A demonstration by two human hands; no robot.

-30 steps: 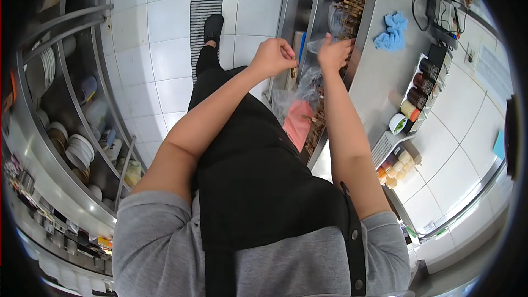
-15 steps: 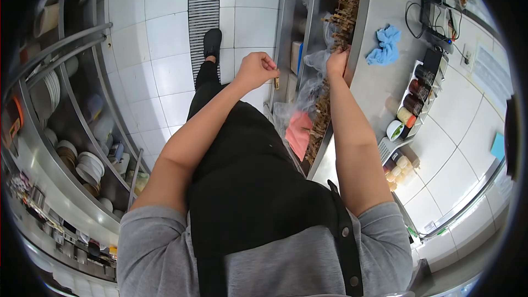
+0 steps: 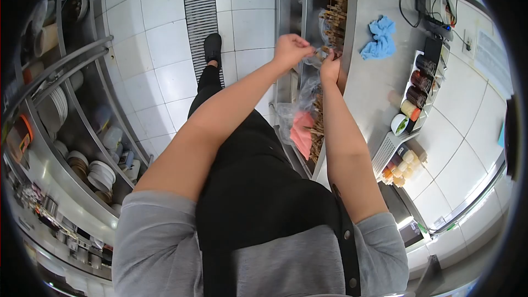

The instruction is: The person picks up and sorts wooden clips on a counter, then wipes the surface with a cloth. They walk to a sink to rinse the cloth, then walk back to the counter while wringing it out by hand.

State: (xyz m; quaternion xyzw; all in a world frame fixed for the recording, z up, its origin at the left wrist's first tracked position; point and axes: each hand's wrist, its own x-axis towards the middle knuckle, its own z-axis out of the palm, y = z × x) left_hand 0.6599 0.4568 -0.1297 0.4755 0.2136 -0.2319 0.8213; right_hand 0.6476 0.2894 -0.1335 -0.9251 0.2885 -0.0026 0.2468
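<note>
1. Seen from above, a person in a black apron (image 3: 264, 192) reaches both bare hands towards a narrow steel recess beside a counter (image 3: 360, 93). Directions below are clock positions around the middle of the view.
2. The left hand (image 3: 291, 52), at 1 o'clock, is closed to a narrow pinch. It seems to hold a small wooden peg (image 3: 317, 54) at the fingertips, though the piece is tiny and partly lost against plastic.
3. The right hand (image 3: 330, 70), between 1 and 2 o'clock, is partly curled just beside the left fingertips, at the edge of the recess. Whether it grips anything cannot be told.
4. A dense row of wooden pegs (image 3: 334, 14) fills the recess at 1 o'clock, with more near 3 o'clock. Many appear to be in place; the piece between the hands looks apart from them. How much remains to be handled is not visible.
5. The small peg seems to point from the left fingertips towards the right hand, roughly 3 o'clock, but its exact long axis is unclear. The row's long axis runs nearly 12 to 6.
6. Crumpled see-through plastic (image 3: 309, 91) and a pink bag (image 3: 301, 135) lie towards 2 and 3 o'clock. A blue cloth (image 3: 378, 38) rests on the counter at 2 o'clock.
</note>
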